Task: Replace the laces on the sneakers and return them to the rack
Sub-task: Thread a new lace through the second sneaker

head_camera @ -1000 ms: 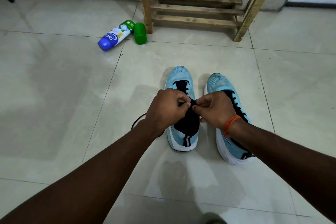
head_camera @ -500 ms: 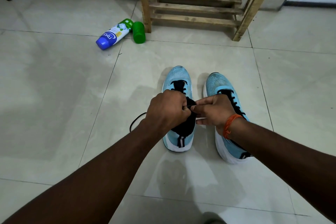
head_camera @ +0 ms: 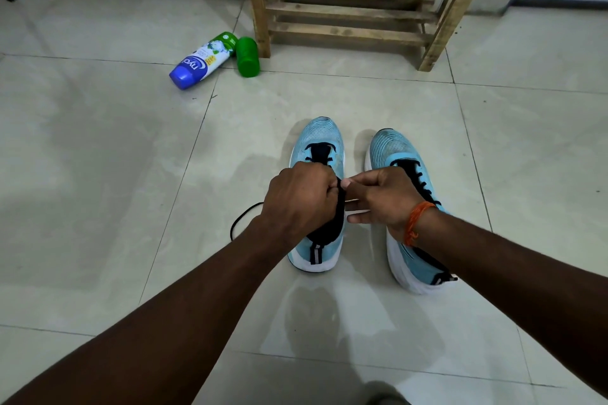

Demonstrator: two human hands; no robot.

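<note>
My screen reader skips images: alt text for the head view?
A left hand and right hand pinch a black lace over one light-blue sneaker; the second sneaker, laced, sits beside it on the tiled floor. Behind: a wooden rack, a white bottle and a green container lying down.

text: "nyc…" | on: white bottle (head_camera: 204, 64) | smaller print: unreadable

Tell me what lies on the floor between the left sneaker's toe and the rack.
Bare floor tile, crossed by one grout line; the head view shows it. The green cap and bottle lie further left, beside the rack.
</note>
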